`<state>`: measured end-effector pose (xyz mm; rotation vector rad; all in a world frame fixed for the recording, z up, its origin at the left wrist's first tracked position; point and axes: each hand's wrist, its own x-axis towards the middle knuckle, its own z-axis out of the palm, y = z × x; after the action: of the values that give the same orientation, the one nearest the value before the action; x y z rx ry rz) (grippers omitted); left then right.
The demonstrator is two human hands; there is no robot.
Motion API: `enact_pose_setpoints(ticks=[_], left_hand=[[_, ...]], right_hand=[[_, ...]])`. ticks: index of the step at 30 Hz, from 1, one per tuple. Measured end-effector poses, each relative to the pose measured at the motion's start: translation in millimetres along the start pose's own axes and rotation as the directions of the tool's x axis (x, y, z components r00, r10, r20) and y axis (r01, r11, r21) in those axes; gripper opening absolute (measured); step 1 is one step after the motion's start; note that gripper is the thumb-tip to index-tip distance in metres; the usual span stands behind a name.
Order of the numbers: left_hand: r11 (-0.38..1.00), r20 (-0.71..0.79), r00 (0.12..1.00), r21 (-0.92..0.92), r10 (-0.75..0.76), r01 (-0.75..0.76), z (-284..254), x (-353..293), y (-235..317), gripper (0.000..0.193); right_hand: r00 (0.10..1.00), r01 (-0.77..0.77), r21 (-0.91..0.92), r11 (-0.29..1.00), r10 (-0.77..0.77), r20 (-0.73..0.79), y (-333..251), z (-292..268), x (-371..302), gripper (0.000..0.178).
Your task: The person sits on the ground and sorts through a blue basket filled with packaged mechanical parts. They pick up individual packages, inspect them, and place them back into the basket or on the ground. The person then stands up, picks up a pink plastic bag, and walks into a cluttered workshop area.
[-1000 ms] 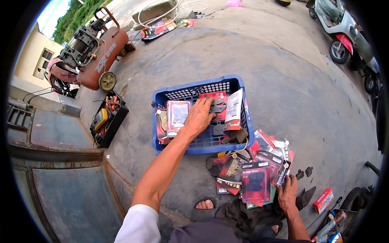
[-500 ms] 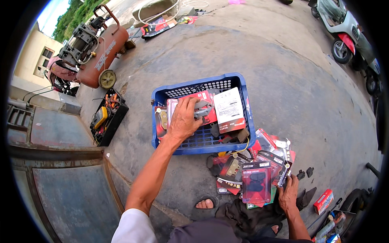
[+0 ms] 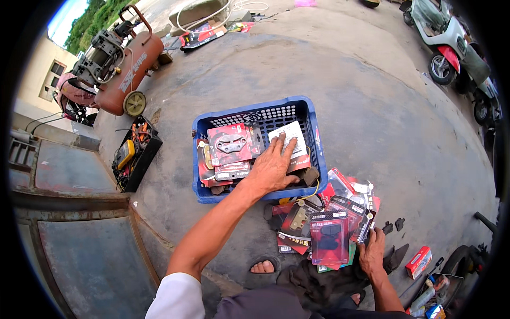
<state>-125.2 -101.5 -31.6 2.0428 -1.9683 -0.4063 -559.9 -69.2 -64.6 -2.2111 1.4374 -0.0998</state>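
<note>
A blue plastic basket (image 3: 258, 198) stands on the ground ahead of me. Inside it my left hand (image 3: 274, 166) lies over a white-backed red packet (image 3: 289, 133), fingers spread and touching its face, thumb out to the side. A bare grey brake pad (image 3: 231, 143) rests on red blister packs (image 3: 219, 158) at the basket's left. Just right of the basket's near edge is a heap of brake pad packs, a clear-fronted one (image 3: 330, 237) uppermost. My right hand (image 3: 372, 251) has its fingers closed at the lower right edge of a black-and-red pack (image 3: 365, 226) there.
Loose dark pads (image 3: 394, 226) and a red-and-white box (image 3: 419, 262) lie right of the heap. A black tool tray (image 3: 144, 166) and a red air compressor (image 3: 129, 74) stand at the left. Parked scooters (image 3: 451, 50) line the far right. My sandalled foot (image 3: 263, 267) is below the basket.
My left hand let go of the grey brake pad, leaving it on the red packs, and moved right onto the white-backed packet. My right hand stays at the heap.
</note>
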Motion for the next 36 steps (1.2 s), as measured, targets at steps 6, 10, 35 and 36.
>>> enact_pose_setpoints(ticks=[6,10,35,36], left_hand=[[0.763,-0.019,0.881,-0.509,-0.473,0.399,-31,-14,-31,0.041],[0.137,0.044,0.826,-0.980,-0.562,0.146,-47,-33,-53,0.034],[-0.063,0.013,0.855,-0.998,-0.519,-0.023,-71,-75,-62,0.044],[-0.058,0.013,0.854,-0.998,-0.521,-0.021,-72,-78,-71,0.044]], right_hand=[[1.000,-0.019,0.004,1.000,0.019,-0.007,-4,-5,-2,0.061],[1.000,0.005,0.006,1.000,-0.005,-0.014,1,-2,-3,0.062],[1.000,-0.008,-0.013,1.000,0.008,-0.008,5,3,-5,0.057],[1.000,0.000,-0.010,1.000,0.000,-0.010,4,4,-4,0.057]])
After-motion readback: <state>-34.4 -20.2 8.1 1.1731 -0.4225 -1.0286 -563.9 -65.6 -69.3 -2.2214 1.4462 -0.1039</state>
